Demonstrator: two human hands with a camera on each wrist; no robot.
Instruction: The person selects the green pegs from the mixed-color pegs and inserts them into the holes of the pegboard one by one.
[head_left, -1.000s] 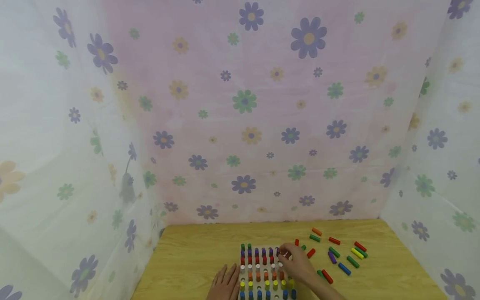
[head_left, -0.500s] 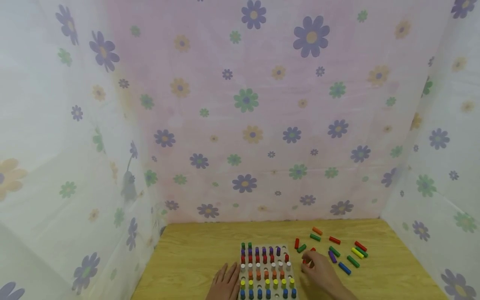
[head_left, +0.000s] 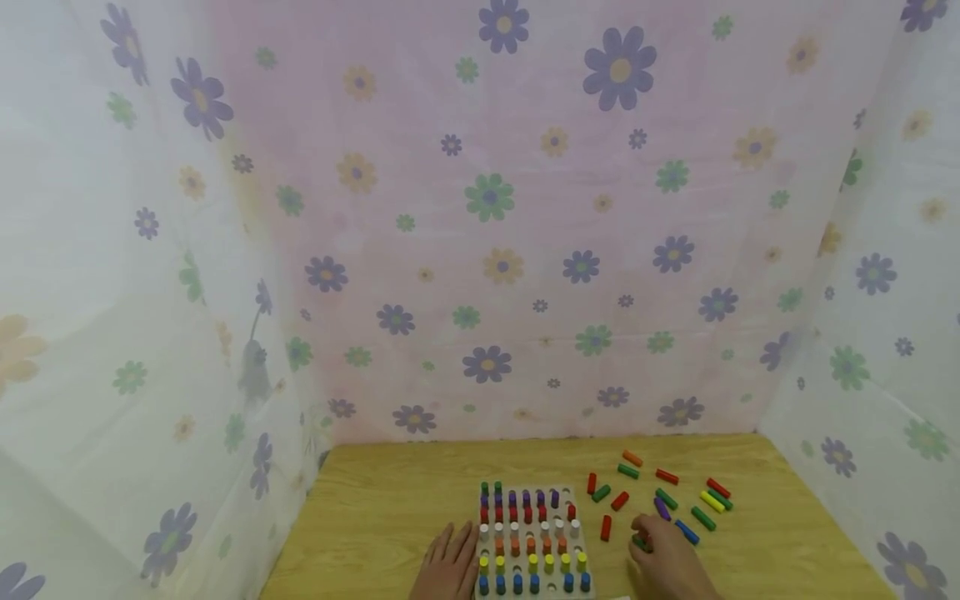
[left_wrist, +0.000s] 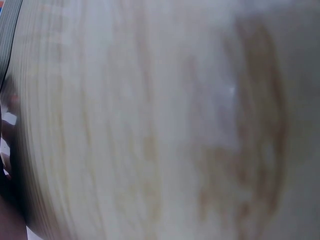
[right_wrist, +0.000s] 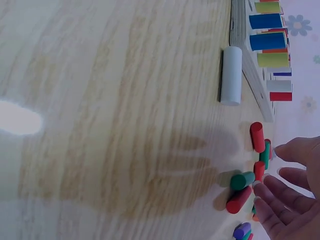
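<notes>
A pegboard (head_left: 585, 587) stands on the table with rows of upright coloured pegs: green, purple, red, white, orange, yellow and blue. My left hand (head_left: 446, 567) lies flat along the board's left edge, fingers extended. To the right of the board, my right hand (head_left: 667, 560) hovers over the loose pegs, its fingertips by a green peg (right_wrist: 242, 180). A red peg (right_wrist: 239, 200) lies beside that green one. The right wrist view shows loosely spread fingers with nothing gripped. Most of the left wrist view is blurred wood.
Several loose pegs lie scattered at the right, among them a purple peg (head_left: 662, 508), a blue peg (head_left: 687, 532), a yellow peg (head_left: 712, 501) and an orange peg (head_left: 632, 457). A white peg (right_wrist: 231, 75) lies beside the board. Flowered cloth (head_left: 420, 358) encloses the table.
My right hand has moved from the board's upper right corner rightward and nearer to me, over the loose pegs. A red peg beside the board is now uncovered. My left hand has stayed put.
</notes>
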